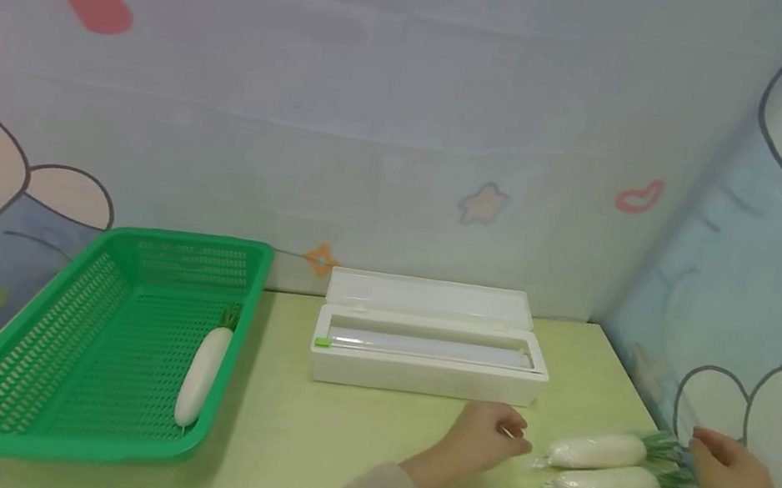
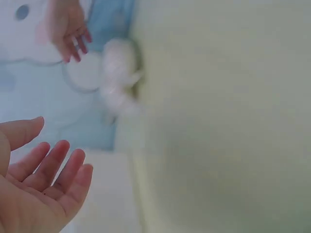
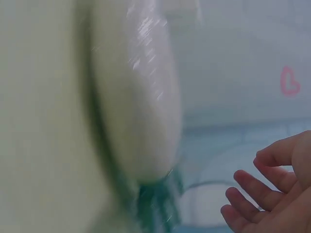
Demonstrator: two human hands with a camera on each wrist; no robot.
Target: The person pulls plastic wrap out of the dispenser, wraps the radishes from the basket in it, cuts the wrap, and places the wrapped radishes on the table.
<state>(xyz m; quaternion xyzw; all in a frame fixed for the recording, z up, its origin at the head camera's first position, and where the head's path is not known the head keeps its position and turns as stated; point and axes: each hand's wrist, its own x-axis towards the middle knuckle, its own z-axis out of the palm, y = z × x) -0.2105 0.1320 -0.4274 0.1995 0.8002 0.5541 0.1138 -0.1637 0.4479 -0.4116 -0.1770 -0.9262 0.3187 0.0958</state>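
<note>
Two white radishes in clear plastic film lie side by side at the right of the table, a front radish (image 1: 603, 487) and a back radish (image 1: 595, 451), green tops pointing right. My left hand (image 1: 479, 440) hovers just left of their tips, fingers loosely bent and holding nothing; the left wrist view shows its fingers (image 2: 53, 170) spread apart. By the leafy ends is my right hand (image 1: 735, 481), also holding nothing, its fingers (image 3: 252, 194) relaxed in the right wrist view. One wrapped radish (image 3: 138, 92) fills the middle of that view, blurred.
A green plastic basket (image 1: 65, 444) stands on the left, with another radish (image 1: 203, 376) along its right side. At the back middle sits a white film dispenser box (image 1: 424, 380), lid raised, a roll inside. Printed cloth walls (image 1: 411, 112) bound the table's back and right.
</note>
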